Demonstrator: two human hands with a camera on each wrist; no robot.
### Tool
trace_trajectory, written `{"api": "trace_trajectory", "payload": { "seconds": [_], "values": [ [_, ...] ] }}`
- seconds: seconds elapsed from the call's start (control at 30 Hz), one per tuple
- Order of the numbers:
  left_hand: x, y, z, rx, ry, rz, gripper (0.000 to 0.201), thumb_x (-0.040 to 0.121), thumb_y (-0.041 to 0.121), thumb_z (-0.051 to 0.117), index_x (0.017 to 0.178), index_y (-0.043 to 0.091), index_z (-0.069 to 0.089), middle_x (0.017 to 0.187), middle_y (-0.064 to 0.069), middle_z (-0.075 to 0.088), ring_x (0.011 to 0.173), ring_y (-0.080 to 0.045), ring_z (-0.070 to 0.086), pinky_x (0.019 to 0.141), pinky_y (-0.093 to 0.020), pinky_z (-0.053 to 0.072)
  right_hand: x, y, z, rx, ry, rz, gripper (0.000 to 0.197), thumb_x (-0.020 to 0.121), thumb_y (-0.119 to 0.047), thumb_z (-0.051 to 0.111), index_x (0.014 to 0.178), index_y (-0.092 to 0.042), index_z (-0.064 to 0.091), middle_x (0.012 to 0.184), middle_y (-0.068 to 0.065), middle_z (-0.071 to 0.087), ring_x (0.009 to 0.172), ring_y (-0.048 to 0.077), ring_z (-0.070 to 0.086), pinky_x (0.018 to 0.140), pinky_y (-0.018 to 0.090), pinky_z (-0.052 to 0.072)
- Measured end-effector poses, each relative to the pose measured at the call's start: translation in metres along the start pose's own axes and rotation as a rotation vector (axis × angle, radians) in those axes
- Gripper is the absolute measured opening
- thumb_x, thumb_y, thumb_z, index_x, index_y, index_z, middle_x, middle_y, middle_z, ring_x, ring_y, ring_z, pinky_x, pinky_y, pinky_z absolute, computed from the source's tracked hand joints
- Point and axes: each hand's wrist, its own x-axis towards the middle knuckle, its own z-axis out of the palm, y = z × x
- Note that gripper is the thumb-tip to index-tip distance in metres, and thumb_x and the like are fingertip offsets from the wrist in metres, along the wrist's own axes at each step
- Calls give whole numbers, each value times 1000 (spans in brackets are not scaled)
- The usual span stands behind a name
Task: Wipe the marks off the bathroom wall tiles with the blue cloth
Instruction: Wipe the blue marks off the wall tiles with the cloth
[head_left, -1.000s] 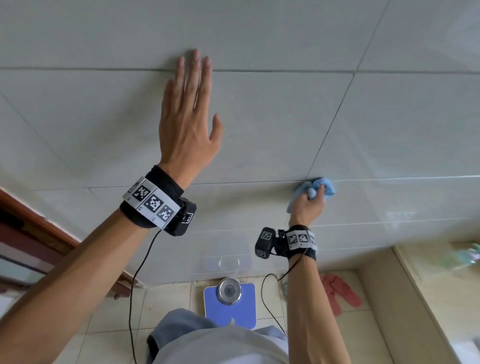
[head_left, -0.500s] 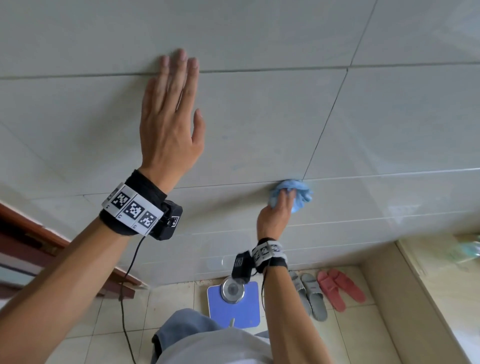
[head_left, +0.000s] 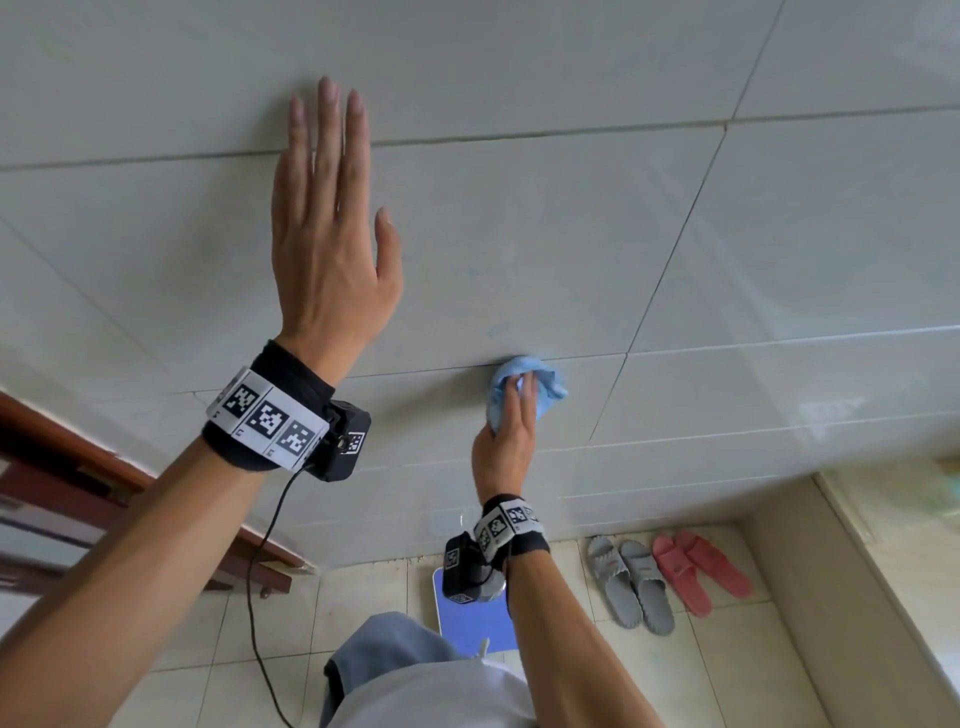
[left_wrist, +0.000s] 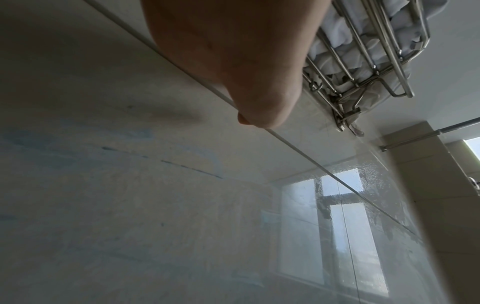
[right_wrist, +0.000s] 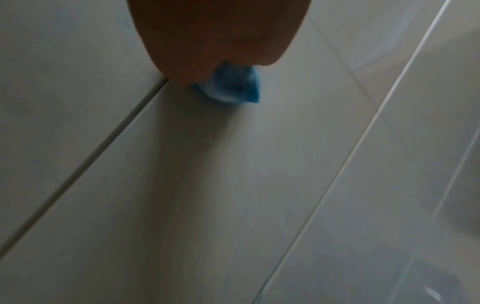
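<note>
My right hand (head_left: 511, 415) grips the bunched blue cloth (head_left: 545, 382) and presses it on the pale wall tiles (head_left: 571, 234), just under a horizontal grout line. The right wrist view shows the blue cloth (right_wrist: 230, 86) poking out below my right hand (right_wrist: 213, 35). Faint blue marks (head_left: 491, 330) sit on the tile above the cloth. Blue smears and dark streaks (left_wrist: 192, 166) show in the left wrist view. My left hand (head_left: 332, 234) lies flat on the wall, fingers straight, up and left of the cloth; my left hand (left_wrist: 233, 51) fills the top of the left wrist view.
A wooden door frame (head_left: 78, 467) is at the left. On the floor stand a blue scale (head_left: 475, 621), grey slippers (head_left: 628, 584) and pink slippers (head_left: 698, 569). A beige ledge (head_left: 857, 571) runs along the right. A metal wire rack (left_wrist: 363, 51) hangs on the wall above.
My right hand has slid the cloth leftward along the grout line, away from the tile corner. My left hand stays flat on the wall.
</note>
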Motion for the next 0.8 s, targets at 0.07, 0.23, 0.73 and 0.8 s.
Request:
{"api": "trace_trajectory", "payload": {
  "seconds": [0.07,0.23,0.73,0.8],
  "values": [
    [-1,-4,0,-11,-2,-18,74,99,15,49,165,2,19,172,-20,16,160,-39,13,132,-40,13,18,-4,-13,43,119,20,74,78,29,47,146,1,52,161,21,37,152,24,31,124,32,31],
    [-6,-20,-7,-18,9,-78,74,99,14,48,164,-1,17,172,-24,14,160,-40,11,132,-37,9,89,-49,-34,265,418,167,62,95,12,51,154,-4,43,164,16,35,153,19,30,124,20,23],
    [-17,-77,-27,11,38,-224,74,100,13,47,163,-5,14,170,-31,9,159,-46,8,132,-43,8,90,-115,-7,105,142,-361,78,72,26,41,143,-2,56,160,28,36,150,42,33,122,36,30],
    [-19,-85,-31,17,46,-254,74,100,13,46,163,-6,13,170,-32,8,159,-46,8,133,-41,7,92,-136,-1,167,249,-277,72,78,25,40,145,1,53,161,28,33,154,43,23,128,44,23]
  ]
}}
